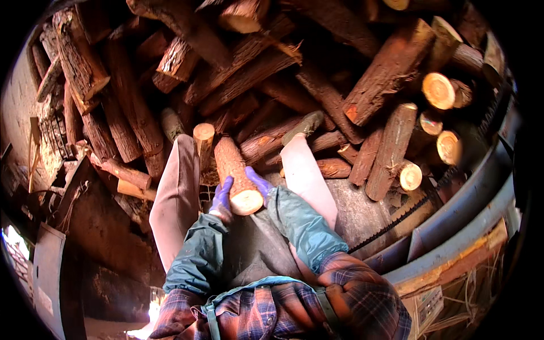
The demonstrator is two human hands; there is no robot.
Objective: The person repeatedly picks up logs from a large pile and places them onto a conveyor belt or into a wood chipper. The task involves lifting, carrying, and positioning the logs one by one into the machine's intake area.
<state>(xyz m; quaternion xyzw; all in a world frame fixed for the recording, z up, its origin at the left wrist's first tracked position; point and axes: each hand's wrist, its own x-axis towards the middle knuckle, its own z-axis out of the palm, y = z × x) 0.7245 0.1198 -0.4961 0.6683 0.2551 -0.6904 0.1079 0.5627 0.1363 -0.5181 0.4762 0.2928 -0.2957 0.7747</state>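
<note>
Gloved fingers (222,190) around rough-barked log (235,170)

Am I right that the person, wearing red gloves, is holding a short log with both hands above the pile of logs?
Not quite: the gloves are purple, not red. The head view shows the left hand and right hand in purple gloves gripping the cut end of the log above the pile.

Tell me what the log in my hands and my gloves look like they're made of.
The log: raw wood, rough reddish bark, pale sawn end. The gloves, on left hand and right hand: smooth purple, thin, probably nitrile or latex.
</note>
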